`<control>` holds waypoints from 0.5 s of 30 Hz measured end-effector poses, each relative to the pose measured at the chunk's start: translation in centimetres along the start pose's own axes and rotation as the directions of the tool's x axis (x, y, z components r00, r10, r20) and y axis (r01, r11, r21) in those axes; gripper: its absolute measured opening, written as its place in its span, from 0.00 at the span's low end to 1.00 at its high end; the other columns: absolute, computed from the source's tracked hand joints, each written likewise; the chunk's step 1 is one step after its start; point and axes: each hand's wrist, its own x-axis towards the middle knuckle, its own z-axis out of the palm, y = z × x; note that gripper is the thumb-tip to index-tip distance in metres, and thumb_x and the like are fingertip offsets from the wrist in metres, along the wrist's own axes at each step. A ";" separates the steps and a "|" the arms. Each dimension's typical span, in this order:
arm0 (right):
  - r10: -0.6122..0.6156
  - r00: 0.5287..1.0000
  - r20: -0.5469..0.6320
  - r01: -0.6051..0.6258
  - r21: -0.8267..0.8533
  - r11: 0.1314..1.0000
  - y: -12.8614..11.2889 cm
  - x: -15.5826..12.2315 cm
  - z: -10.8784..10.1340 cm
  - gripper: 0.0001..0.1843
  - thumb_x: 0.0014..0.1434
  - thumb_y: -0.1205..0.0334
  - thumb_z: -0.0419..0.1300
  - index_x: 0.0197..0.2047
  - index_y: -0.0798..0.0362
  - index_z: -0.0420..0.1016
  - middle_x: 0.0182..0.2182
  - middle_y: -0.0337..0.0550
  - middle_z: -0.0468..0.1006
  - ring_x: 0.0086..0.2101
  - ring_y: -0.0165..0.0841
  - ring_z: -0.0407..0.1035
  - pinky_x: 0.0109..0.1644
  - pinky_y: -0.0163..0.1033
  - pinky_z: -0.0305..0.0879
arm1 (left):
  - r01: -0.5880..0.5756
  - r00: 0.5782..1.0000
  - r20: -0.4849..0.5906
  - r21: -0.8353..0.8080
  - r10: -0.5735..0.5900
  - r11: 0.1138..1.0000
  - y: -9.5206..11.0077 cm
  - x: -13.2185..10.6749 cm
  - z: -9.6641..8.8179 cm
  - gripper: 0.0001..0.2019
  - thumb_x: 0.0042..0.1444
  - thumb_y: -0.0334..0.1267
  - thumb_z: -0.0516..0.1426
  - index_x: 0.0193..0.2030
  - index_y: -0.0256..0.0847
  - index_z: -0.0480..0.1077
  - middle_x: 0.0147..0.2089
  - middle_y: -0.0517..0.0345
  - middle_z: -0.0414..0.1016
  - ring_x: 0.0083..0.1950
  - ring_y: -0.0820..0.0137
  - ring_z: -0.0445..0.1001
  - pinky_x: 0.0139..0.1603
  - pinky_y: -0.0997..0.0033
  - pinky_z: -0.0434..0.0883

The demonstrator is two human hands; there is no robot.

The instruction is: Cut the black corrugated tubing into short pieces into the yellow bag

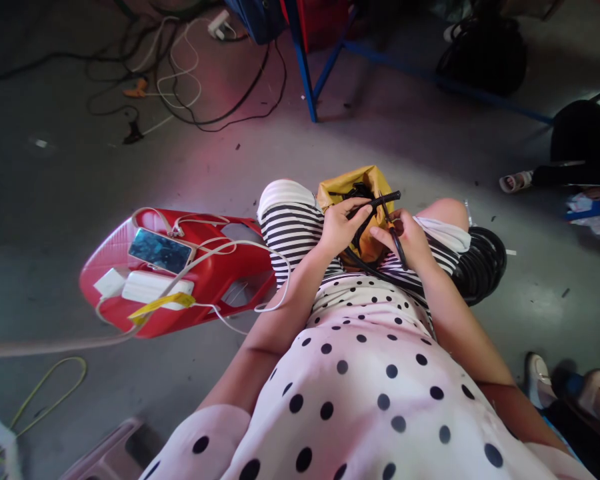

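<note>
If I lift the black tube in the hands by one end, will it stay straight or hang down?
Probably fairly stiff: the short end of the black tube juts straight past the left hand without drooping. It likely still bends, since similar tubing lies in a coil beside the knee. Thin, so probably light.

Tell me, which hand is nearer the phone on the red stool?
Left. The left hand grips a cable over the bag, on the side toward the phone; the right hand, also holding cable, is farther off, toward the coil.

red stool point(220, 277); phone point(160, 250) on it; floor cables point(180, 80); blue frame point(305, 73)
</note>
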 end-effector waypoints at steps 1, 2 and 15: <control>-0.006 1.000 -0.004 0.006 -0.006 1.000 -0.1 0.0 -0.1 0.38 0.51 0.24 0.77 0.47 0.43 0.71 0.37 0.45 0.86 0.38 0.50 0.81 0.46 0.54 0.75 | -0.003 1.000 0.004 0.001 0.003 1.000 0.0 0.0 0.0 0.11 0.70 0.41 0.68 0.53 0.39 0.88 0.54 0.48 0.92 0.56 0.61 0.89 0.63 0.65 0.82; -0.012 1.000 -0.008 0.012 -0.009 1.000 -0.2 0.0 -0.1 0.39 0.51 0.23 0.76 0.46 0.44 0.70 0.36 0.45 0.85 0.37 0.49 0.80 0.46 0.54 0.74 | -0.009 1.000 0.011 0.000 0.009 1.000 0.0 0.0 0.0 0.12 0.69 0.41 0.68 0.53 0.39 0.88 0.55 0.48 0.92 0.56 0.61 0.89 0.64 0.64 0.82; -0.025 0.995 0.096 0.034 -0.095 0.995 1.2 1.2 0.3 0.38 0.54 0.22 0.74 0.48 0.46 0.72 0.40 0.48 0.87 0.40 0.49 0.82 0.47 0.51 0.75 | -0.075 0.956 0.289 0.103 0.042 0.992 -0.8 1.2 -2.3 0.16 0.69 0.39 0.65 0.58 0.37 0.88 0.59 0.47 0.91 0.60 0.57 0.88 0.66 0.62 0.80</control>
